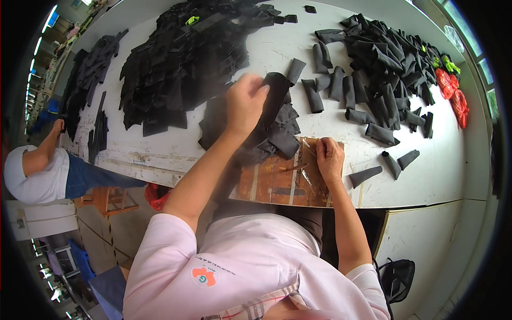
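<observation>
Beyond the brown board (pixel 265 180), the left hand (pixel 246 104) is pinching a black cloth piece (pixel 275 97). The right hand (pixel 329 160) is curling its fingers above the board's far right corner; whether it is grasping anything, I cannot tell. A small black heap (pixel 284 140) is covering the board's far edge, getting in the way there. A larger heap (pixel 186 69) is lying beyond it leftward, dark rolled tubes (pixel 366 176) and red bags (pixel 452 96) are lying rightward, and a co-worker (pixel 37 170) is showing well left.
</observation>
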A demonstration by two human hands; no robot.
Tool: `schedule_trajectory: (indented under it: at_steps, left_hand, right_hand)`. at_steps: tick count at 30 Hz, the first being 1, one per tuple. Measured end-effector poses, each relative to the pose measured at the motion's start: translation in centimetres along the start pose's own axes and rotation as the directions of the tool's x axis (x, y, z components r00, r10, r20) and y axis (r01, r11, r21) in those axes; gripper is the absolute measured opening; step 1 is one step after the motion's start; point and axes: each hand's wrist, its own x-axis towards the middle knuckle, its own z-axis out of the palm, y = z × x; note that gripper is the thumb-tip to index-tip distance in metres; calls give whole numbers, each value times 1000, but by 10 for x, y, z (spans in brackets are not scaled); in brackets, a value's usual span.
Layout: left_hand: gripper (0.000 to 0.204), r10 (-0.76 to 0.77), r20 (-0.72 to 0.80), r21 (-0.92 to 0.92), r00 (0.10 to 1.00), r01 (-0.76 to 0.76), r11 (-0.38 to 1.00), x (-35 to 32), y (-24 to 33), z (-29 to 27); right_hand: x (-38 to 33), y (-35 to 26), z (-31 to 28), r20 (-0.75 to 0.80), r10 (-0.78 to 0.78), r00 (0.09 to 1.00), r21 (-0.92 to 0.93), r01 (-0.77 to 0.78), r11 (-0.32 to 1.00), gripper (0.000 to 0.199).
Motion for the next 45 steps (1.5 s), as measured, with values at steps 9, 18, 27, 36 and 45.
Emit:
schedule_trajectory:
  at_steps: [9,18,27,36,45]
  left_hand:
    - [29,-406,404,-266,820,530,806,-110,69,-60]
    - [26,-250,405,-52,880,295,954,-165,60,-43]
    - [26,7,1,866,1000,-4,500,-193,-33,-102]
    - [18,-477,73,164,876,461,872,-121,-14,-128]
    - [27,228,268,612,936,-348,710,109,-68,-23]
  right_hand:
    - [-51,-80,-56,230,402,886,691,-440,574,21]
    - [-76,-131,-54,556,347,755,668,-655,354,14]
    - [-66,-105,-56,364,459,811,682,-567,462,19]
    - [-36,-10,-41,-184,459,869,371,-371,851,26]
    - [-34,-13,-28,-145,295,944,45,-292,955,14]
